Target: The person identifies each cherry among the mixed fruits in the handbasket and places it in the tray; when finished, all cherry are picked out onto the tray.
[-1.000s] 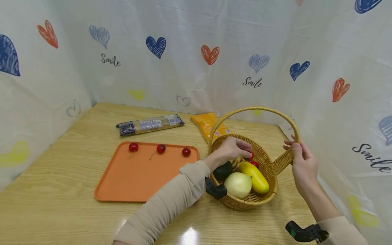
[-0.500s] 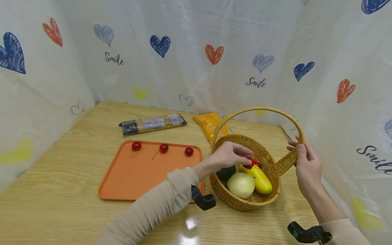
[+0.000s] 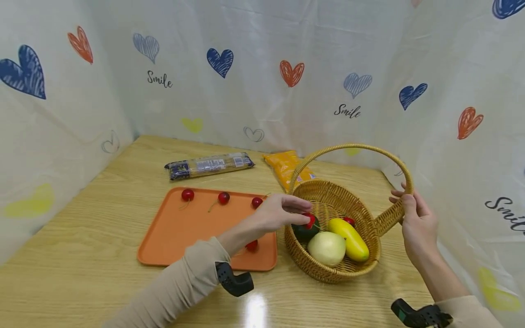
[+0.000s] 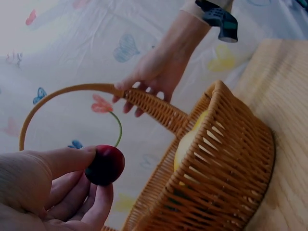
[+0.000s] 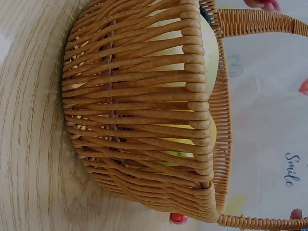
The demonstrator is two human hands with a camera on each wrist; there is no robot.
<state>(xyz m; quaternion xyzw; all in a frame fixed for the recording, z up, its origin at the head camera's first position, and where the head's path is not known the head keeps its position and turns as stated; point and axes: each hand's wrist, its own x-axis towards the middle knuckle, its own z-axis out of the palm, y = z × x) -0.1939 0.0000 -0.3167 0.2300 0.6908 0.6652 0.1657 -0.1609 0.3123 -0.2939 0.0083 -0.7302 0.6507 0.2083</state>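
My left hand (image 3: 274,214) pinches a dark red cherry (image 4: 105,165) with a green stem between thumb and fingers, above the left rim of a wicker basket (image 3: 305,262). My right hand (image 3: 420,225) grips the right side of the basket's tall arched handle (image 3: 348,146). The basket stands on the table. Inside lie a long yellow fruit (image 3: 348,239), a pale green round one (image 3: 326,248), a dark green one (image 3: 304,233) partly behind the held cherry, and another cherry (image 3: 349,221).
An orange tray (image 3: 180,241) left of the basket bears several cherries, including a cherry (image 3: 187,195) near its back edge and a red cherry (image 3: 251,246) partly behind my left wrist. Behind stand a clear-and-blue packet (image 3: 209,165) and an orange bag (image 3: 285,166).
My left hand has brought the cherry up and leftward from the basket's middle toward the tray. My right hand keeps its grip on the handle, and the basket stays in place.
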